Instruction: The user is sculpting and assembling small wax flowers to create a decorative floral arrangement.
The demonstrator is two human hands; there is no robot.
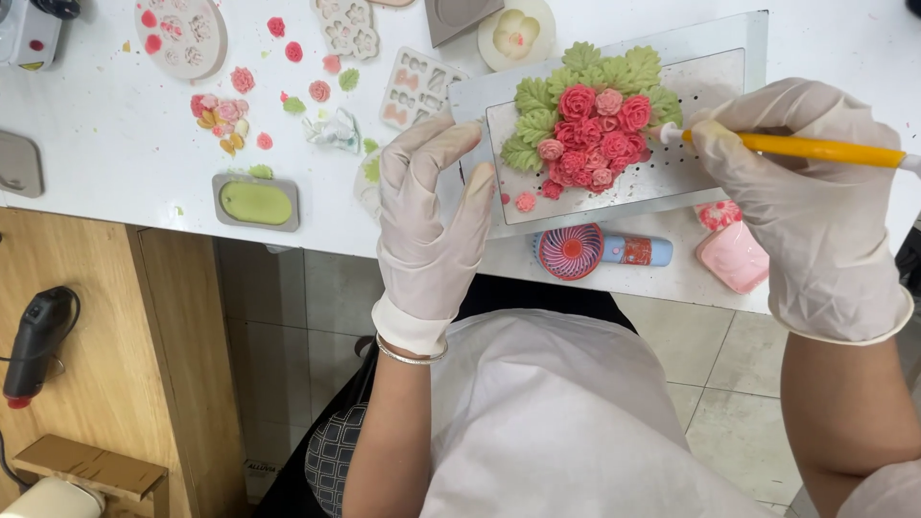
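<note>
My left hand [429, 206], in a white glove, grips the left edge of a perforated metal plate [686, 153] lying on a larger metal tray [739, 34]. On the plate sits a cluster of red and pink moulded roses [593, 139] ringed by green leaves [537, 120]. My right hand [801, 197], also gloved, pinches a yellow modelling tool [815, 149] whose white tip touches the right side of the flower cluster. A single pink rose [525, 201] lies loose near the plate's lower left corner.
The white table [106, 134] carries silicone moulds [182, 34], scattered small flowers [221, 110], a grey mould filled with green [255, 201], a round pink fan-like gadget [576, 251] and a pink cup [734, 254]. A black heat gun [34, 345] hangs on the wooden cabinet at left.
</note>
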